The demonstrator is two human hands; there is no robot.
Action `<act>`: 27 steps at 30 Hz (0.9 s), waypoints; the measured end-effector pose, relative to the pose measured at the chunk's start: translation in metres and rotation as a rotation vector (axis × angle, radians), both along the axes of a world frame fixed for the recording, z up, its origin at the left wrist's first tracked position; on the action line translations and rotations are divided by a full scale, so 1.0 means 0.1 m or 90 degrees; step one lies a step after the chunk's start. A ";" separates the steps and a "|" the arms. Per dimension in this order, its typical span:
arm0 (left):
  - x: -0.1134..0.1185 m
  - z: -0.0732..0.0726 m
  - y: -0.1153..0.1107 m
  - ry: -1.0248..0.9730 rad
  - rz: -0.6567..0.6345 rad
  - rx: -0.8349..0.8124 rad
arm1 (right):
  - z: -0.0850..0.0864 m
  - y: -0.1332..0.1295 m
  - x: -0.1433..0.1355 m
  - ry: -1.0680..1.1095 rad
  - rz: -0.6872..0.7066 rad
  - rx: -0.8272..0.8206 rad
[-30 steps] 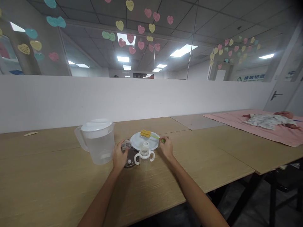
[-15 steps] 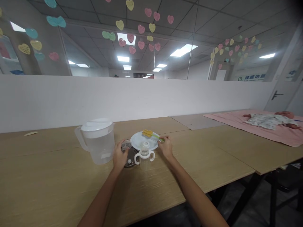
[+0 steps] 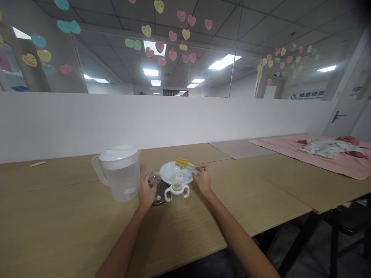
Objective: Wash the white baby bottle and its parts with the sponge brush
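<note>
The right hand [image 3: 203, 179] has its fingers pinched nearly together on the green handle of a sponge brush [image 3: 182, 162], gripping it close to the handle's far end, so that the yellow head points away from the fingertips, up and to the left. That head is well apart from the fingers and lies over the far side of a white bowl [image 3: 166, 172]; whether it touches the bowl cannot be told. The fingers themselves are just beside the bowl's right rim. The left hand [image 3: 146, 193] has its thumb and fingers curved apart around a clear cup [image 3: 155, 177], holding it by the sides, with the cup's round end showing above the thumb. This cup is above the far part of a dark tray [image 3: 162, 193], just left of the bowl, and a small white piece [image 3: 158, 198] lies on the tray below the thumb. Between the two hands, touched by neither, a clear bottle [image 3: 177, 199] with a white two-handled collar stands upright and uncapped on the worktop [image 3: 246, 193]. Just behind its mouth is a white ring [image 3: 179, 177], near the bowl's front edge. A lidded pitcher [image 3: 121, 179] stands just left of the left hand.
</note>
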State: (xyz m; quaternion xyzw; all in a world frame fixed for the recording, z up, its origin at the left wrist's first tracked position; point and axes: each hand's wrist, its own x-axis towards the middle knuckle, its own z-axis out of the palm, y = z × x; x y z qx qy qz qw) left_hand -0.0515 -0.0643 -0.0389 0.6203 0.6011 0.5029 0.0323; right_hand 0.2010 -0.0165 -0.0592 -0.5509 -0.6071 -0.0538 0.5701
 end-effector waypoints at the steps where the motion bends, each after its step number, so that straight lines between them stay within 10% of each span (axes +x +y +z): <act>1: 0.00 0.00 0.00 0.000 0.000 -0.002 | 0.01 -0.01 0.00 -0.010 0.003 0.001; 27: 0.00 -0.01 0.00 0.001 0.006 0.004 | 0.08 -0.09 0.00 -0.030 0.018 0.052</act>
